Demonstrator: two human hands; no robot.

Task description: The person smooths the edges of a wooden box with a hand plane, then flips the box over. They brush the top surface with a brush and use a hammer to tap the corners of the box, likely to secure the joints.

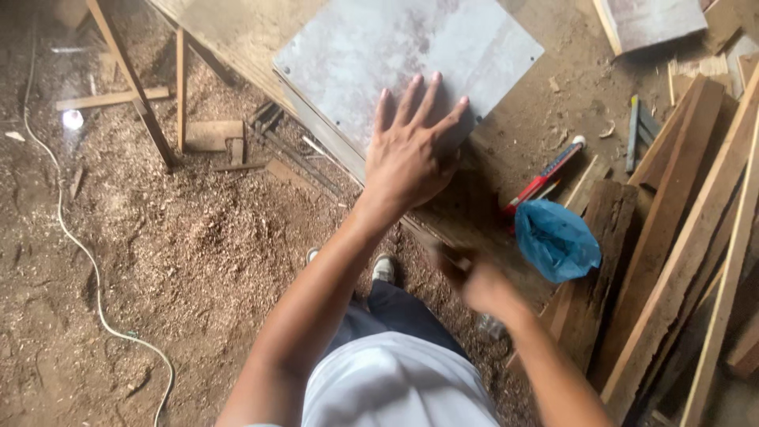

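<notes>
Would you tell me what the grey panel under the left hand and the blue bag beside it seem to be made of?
The grey panel looks like plywood with a worn, blotchy matte coating; layered edges show. The blue bag seems thin plastic: crinkled, slightly glossy. The left hand lies flat on the panel.

Panel [379,55] on bench [506,158]; bag [557,241] right; planks [680,237] far right.

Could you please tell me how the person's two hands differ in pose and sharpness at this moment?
The left hand lies flat with fingers spread on the grey panel; the right hand is closed and lower, off the panel. The left hand is sharp; the right hand is blurred, so whether it holds anything cannot be told. Both are bare.
</notes>
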